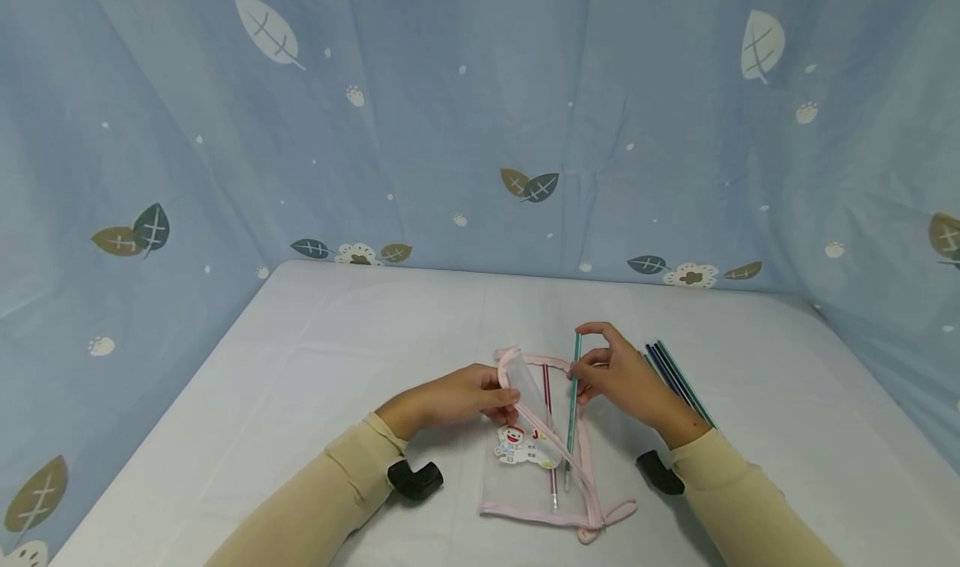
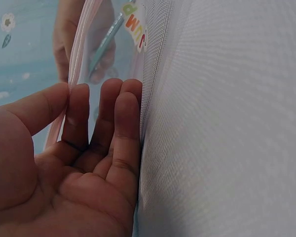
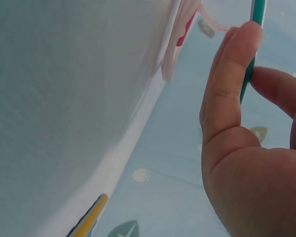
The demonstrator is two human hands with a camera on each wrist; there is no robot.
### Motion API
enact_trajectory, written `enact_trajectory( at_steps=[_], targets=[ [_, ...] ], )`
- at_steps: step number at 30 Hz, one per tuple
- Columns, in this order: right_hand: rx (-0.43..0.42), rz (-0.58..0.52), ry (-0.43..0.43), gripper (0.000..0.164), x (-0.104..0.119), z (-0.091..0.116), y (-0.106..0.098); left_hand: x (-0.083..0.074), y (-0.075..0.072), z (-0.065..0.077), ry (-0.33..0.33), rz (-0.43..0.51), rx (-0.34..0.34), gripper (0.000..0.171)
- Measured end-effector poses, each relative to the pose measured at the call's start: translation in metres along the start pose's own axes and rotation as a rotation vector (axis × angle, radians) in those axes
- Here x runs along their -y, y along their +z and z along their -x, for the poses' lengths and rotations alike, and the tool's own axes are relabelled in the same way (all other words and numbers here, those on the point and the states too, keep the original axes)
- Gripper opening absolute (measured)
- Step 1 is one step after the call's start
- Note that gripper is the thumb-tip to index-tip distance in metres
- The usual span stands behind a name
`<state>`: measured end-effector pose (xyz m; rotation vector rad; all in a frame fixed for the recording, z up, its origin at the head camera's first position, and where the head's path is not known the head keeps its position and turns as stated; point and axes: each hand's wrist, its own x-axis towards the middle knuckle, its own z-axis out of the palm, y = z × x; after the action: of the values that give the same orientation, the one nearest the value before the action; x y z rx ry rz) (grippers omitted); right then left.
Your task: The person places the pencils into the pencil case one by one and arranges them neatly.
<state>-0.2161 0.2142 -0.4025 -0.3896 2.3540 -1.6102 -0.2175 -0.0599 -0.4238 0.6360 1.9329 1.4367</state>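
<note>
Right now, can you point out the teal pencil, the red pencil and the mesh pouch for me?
Teal pencil [image 1: 573,413]: head view, middle of the shaft.
Red pencil [image 1: 547,396]: head view, upper shaft.
Mesh pouch [image 1: 516,487]: head view, lower front mesh.

- And here's the surface [image 1: 360,333], white and faintly creased, stretching out on every side of the mesh pouch [image 1: 517,492]!
- The pouch lies right on it, pink trim around the edges, one edge lifted.
- Just off its near right corner, a pink loop [image 1: 621,512].
- Right of the pouch, slanting pencils [image 1: 681,377], dark blue and green, partly hidden!
</note>
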Motion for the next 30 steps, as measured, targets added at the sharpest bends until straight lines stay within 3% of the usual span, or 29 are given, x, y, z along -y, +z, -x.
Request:
enact_trajectory(
  at_steps=[12, 30],
  targets=[
    [0.038, 0.061, 0.039, 0.065, -0.0010, -0.0012, 0.0033, 0.0027, 0.0000, -0.0011, -0.003, 0.001, -0.005, 0.026],
    [0.113, 0.052, 0.074, 0.069, -0.0064, -0.0030, 0.0057, 0.0017, 0.0006, -0.0007, -0.008, -0.014, -0.011, 0.026]
  ],
)
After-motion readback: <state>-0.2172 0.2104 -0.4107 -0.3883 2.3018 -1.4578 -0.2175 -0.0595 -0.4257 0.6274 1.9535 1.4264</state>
